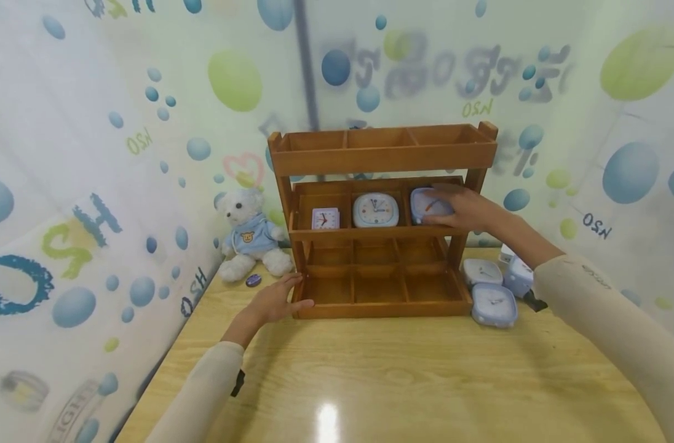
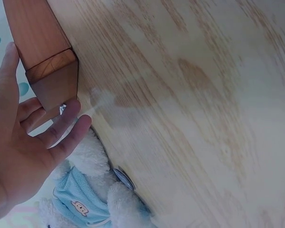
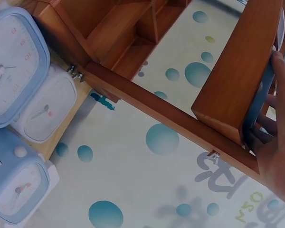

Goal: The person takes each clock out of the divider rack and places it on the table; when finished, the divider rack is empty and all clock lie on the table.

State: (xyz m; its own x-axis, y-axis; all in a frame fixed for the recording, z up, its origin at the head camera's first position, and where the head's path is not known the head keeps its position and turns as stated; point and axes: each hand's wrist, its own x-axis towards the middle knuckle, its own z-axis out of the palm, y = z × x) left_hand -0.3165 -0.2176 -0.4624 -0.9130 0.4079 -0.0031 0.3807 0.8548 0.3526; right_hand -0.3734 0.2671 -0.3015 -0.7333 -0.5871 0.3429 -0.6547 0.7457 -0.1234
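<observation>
"Yellow wood-grain worktop (image 1: 403, 375). Nearest entry?"

"Left hand (image 1: 269, 302), fingers spread, at the lower front left corner of the brown rack (image 1: 381, 311); contact cannot be told."

"Off the lower right corner?"

"Loose clocks (image 1: 494, 304), grouped on the worktop."

"Left edge?"

"Purple disc (image 1: 253, 280), then white bear (image 1: 252, 234), seated."

"Right hand (image 1: 467, 209)?"

"Thumb and fingers pinch the blue clock (image 1: 423, 204), inside the right end of the middle tier (image 1: 342, 234), just behind its front edge. Pale clock (image 1: 376, 210): centre. Square lilac clock (image 1: 326, 218): left of it."

"Farthest?"

"Wall covering (image 1: 234, 80), blue and green dots, behind the rack."
</observation>
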